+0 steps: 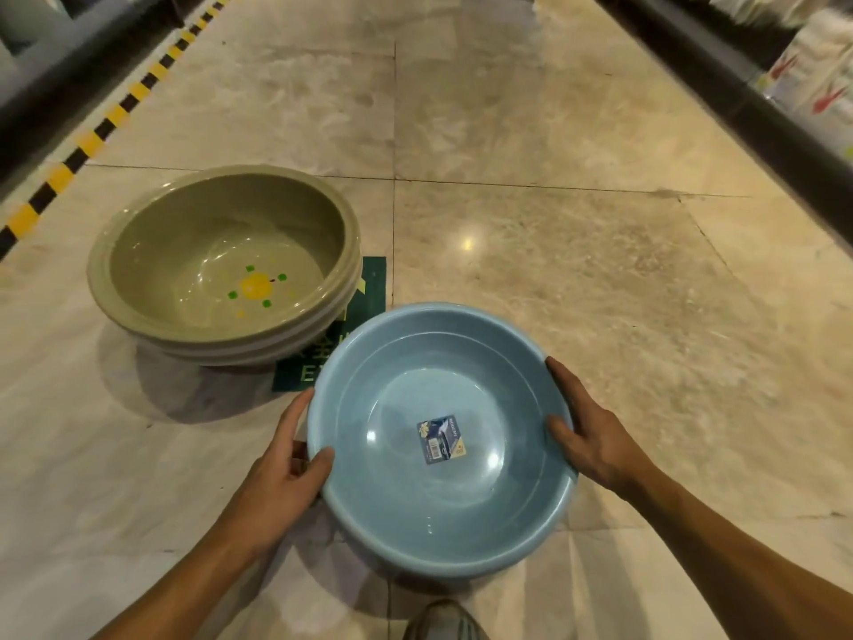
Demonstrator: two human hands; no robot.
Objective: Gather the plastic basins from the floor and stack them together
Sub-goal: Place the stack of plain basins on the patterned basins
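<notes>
Between the fingers [299, 406] of the left hand [281, 459] and right hand [595, 436], clamped on opposite rims, is the blue basin [438, 501]. Ahead-left of them, olive basins [221, 251] sit nested on the floor [577, 270]; seemingly only the blue one remains to add.

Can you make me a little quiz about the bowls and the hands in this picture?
1. What colour is the basin that the left hand and right hand grip by its rim? A red, B blue, C black.
2. True or false: the beige basins sit nested in a stack on the floor.
3. How many hands touch that stack?
Key: 1 B. 2 true. 3 zero.
</notes>
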